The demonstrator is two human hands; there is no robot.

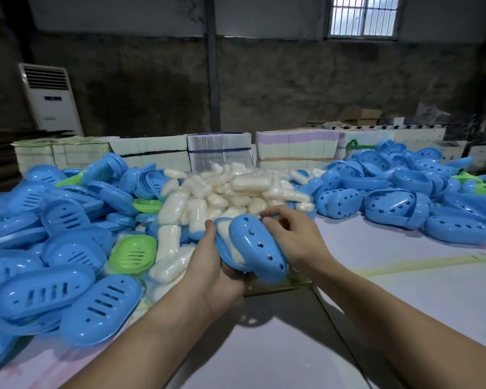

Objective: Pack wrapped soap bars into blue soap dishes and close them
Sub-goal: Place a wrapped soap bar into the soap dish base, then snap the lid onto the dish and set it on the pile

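Head view, centre of frame. My left hand point(216, 265) cradles from below a blue soap dish point(253, 248), its fingers curled round the base; a wrapped soap bar point(230, 242) lies inside, showing white in the gap. The perforated lid point(260, 242) stands tilted over the base, not yet seated. My right hand point(289, 234) rests at the lid's upper edge, fingers bent on it; how firmly it grips I cannot tell. Step in hand, as I judge it: closing. The next move calls for pressing lid onto base until the rims meet all round, with the bar's wrapper kept clear of the seam.

Surface and room: a pale desk point(404, 290) carries the loose soap pile point(236, 189) above centre, slotted blue bases point(54, 276) at left with a green dish point(132, 252) among them, and perforated blue dish parts point(404, 197) at right. Bundled card stacks point(219, 150) line the far edge. An air-conditioning unit point(51, 99) stands upper left; a barred window point(362, 15) shows upper right.
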